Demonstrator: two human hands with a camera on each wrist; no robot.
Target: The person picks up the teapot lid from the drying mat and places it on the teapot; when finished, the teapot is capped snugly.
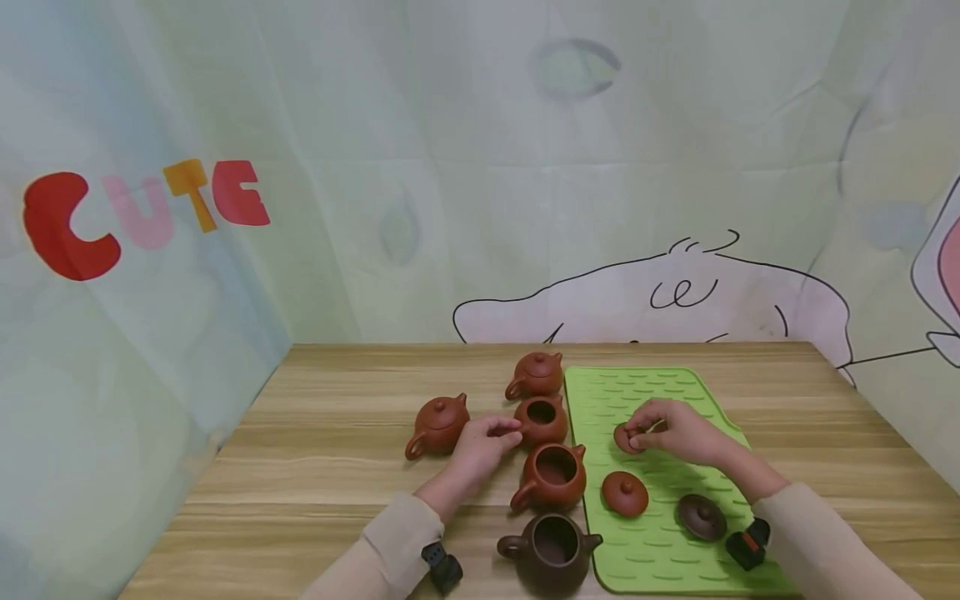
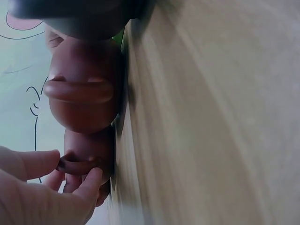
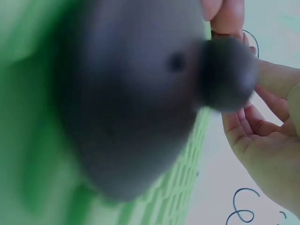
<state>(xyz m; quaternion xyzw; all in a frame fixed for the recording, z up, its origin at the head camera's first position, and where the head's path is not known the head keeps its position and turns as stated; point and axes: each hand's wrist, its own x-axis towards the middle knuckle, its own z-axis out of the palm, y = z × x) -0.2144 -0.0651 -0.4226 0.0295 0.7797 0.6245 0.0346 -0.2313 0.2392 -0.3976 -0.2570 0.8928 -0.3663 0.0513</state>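
My left hand (image 1: 480, 446) pinches the handle (image 2: 77, 167) of a small reddish-brown clay teapot (image 1: 553, 432), which stands lidless on the wooden table. In the left wrist view, thumb and fingers meet at that handle. Over the green mat, my right hand (image 1: 684, 432) holds a small reddish lid (image 1: 622, 438) by its knob; whether the lid touches the mat I cannot tell. A second reddish lid (image 1: 625, 495) and a dark brown lid (image 1: 701, 517) lie on the mat. The dark lid (image 3: 136, 103) looms blurred in the right wrist view and hides the held lid.
Nearer me stand a lidless reddish teapot (image 1: 564, 492) and a lidless dark teapot (image 1: 551, 575), beside the green mat (image 1: 652, 562). Lidded teapots stand behind (image 1: 542, 379) and to the left (image 1: 442, 427). A printed curtain (image 1: 420, 208) hangs behind the table (image 1: 300, 500).
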